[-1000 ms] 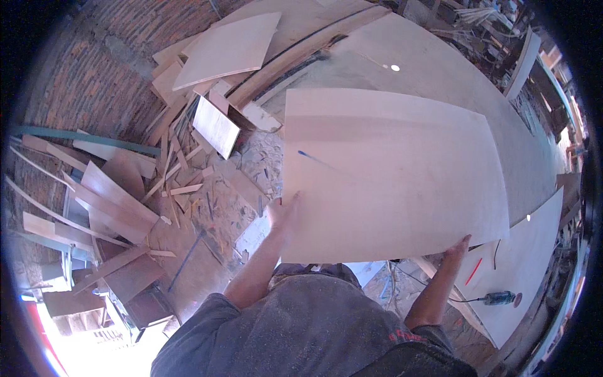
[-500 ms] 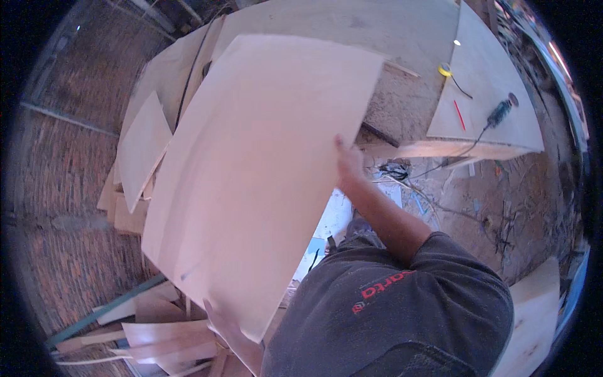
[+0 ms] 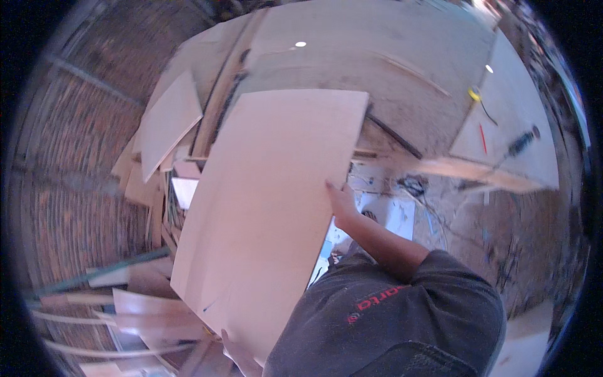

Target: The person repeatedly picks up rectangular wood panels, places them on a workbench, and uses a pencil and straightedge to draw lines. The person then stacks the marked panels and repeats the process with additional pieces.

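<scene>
A large pale plywood sheet (image 3: 270, 188) spans the space in front of me, tilted, its far end close to the big workbench (image 3: 402, 94). On its right edge my right hand (image 3: 342, 206) is closed, thumb lying over the top face and the fingers hidden underneath. Near the sheet's lower left corner my left hand (image 3: 239, 353) grips the near edge, partly cut off by the sheet and my shirt. A small dark mark shows on the sheet near that corner.
At the bench's right lie a yellow tape measure (image 3: 474, 94), a red pencil (image 3: 483, 138) and a corded power tool (image 3: 521, 143). A dark bar (image 3: 394, 135) rests on the dusty surface. Board offcuts (image 3: 171, 122) lean at left; wood scraps (image 3: 147, 314) pile lower left beside a brick wall (image 3: 81, 207).
The plywood sheet has come down and nearer to me, with both hands still on it. More of the bench behind shows, and the view has shifted.
</scene>
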Demonstrator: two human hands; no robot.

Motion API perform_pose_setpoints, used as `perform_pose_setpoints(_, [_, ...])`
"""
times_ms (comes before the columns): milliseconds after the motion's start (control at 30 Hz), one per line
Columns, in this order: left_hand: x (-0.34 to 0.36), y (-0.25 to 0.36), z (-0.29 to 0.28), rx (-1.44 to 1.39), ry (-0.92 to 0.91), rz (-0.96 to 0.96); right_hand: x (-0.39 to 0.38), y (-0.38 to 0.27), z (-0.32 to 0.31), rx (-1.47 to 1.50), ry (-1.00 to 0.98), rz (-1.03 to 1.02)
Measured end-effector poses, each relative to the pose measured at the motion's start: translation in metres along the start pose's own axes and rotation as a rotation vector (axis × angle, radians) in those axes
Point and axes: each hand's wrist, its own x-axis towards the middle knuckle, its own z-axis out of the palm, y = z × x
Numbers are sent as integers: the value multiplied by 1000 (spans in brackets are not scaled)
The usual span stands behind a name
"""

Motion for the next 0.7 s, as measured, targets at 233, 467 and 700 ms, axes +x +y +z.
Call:
perform_pose_setpoints(233, [-10, -42, 41, 61, 337, 8, 42, -74, -38, -618, -210, 283])
perform_pose_setpoints(467, [-46, -46, 75, 156, 571, 23, 146, -155, -137, -1768, 465, -954])
perform_pose_setpoints(700, [-79, -79, 62, 40, 525, 66, 136, -209, -118, -1900, 186, -553])
